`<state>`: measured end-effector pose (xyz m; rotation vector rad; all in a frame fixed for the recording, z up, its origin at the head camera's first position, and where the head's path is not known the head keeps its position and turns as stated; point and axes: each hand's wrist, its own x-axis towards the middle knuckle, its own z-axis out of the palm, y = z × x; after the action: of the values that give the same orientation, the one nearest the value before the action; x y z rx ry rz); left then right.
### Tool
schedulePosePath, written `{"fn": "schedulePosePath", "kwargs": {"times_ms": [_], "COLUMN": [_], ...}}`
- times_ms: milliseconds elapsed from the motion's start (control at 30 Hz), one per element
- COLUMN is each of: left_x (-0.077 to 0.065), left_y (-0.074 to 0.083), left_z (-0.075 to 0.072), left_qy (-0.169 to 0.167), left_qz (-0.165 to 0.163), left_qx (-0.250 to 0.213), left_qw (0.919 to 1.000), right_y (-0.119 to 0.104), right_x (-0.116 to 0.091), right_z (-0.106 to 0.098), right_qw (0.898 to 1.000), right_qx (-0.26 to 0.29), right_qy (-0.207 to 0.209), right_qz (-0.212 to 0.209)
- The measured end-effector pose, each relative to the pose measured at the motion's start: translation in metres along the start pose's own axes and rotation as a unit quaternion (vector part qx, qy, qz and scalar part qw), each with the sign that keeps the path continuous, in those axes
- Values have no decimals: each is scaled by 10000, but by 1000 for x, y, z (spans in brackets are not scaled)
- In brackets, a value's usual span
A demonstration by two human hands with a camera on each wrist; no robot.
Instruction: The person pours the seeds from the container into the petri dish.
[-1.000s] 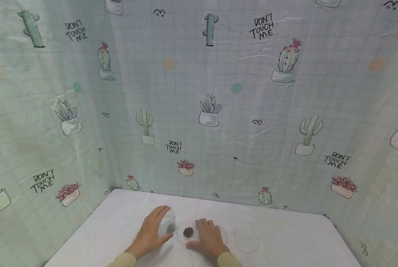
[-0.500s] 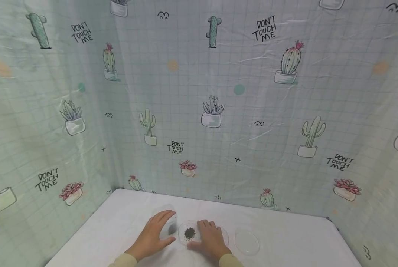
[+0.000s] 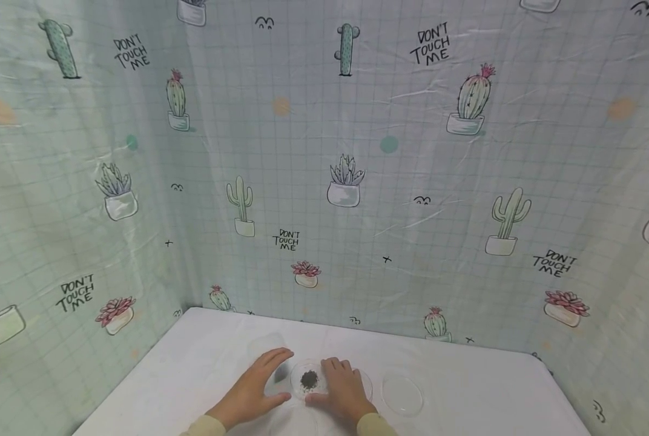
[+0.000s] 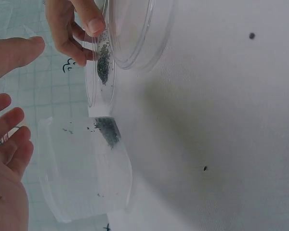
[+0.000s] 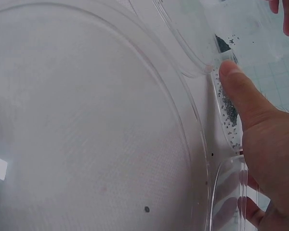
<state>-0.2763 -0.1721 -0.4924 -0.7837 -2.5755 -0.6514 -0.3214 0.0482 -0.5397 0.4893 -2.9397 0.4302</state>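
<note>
Dark granules point(image 3: 309, 379) lie in a small heap in a clear petri dish point(image 3: 296, 390) at the middle of the table front. My right hand point(image 3: 342, 386) grips this dish at its right side, thumb at the near rim and fingers around the far side. My left hand point(image 3: 250, 384) is held with thumb and fingers spread, to the left of the dish, with nothing in its grasp. Beyond that hand stands a translucent plastic tub point(image 4: 82, 168), partly hidden in the head view, with more dark granules gathered in one corner.
Another clear dish point(image 3: 402, 395) lies to the right, and one more point(image 3: 293, 422) sits at the near edge of view. A further dish point(image 3: 366, 387) is partly covered by my right hand. Single dark specks point(image 4: 252, 35) dot the white table point(image 3: 482, 393). Cactus-print curtains surround it.
My left hand has moved a little to the right, away from the tub and closer to the granule dish. My right hand keeps its grip on that dish.
</note>
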Motion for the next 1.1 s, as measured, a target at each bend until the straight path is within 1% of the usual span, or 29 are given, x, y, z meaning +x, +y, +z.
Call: {"fn": "schedulePosePath", "kwargs": {"times_ms": [167,333,467,600,700,767,933,1100], "left_x": [-2,-5,-8,-11,-13,-15,-20,-24], "left_y": [3,5,7,8,9,10,8,3], "left_z": [1,3,3,5,6,7,10,14], "left_qy": [-19,-85,-371,-792,-991,-1075,-1178,-1269], "left_qz": [26,180,224,108,72,62,161,431], "left_qx": [-99,-119,-252,-255,-271,-325,-425,-575], "left_qw": [9999,9997,9987,9965,9947,9937,9920,9893], "right_y": [0,0,-1,-2,-2,-2,-1,1], "right_x": [-2,-3,-4,-4,-4,-4,-4,-5], "right_z": [-1,-1,-2,-4,-4,-4,-4,-4], "right_qw": [10000,9999,9999,9999,9999,9999,9997,9996], "right_qx": [-57,-80,-98,-103,-109,-122,-166,-133], "right_qy": [39,32,28,19,-9,-8,50,67], "right_qz": [-51,-62,-51,-67,-91,-106,-144,-223]}}
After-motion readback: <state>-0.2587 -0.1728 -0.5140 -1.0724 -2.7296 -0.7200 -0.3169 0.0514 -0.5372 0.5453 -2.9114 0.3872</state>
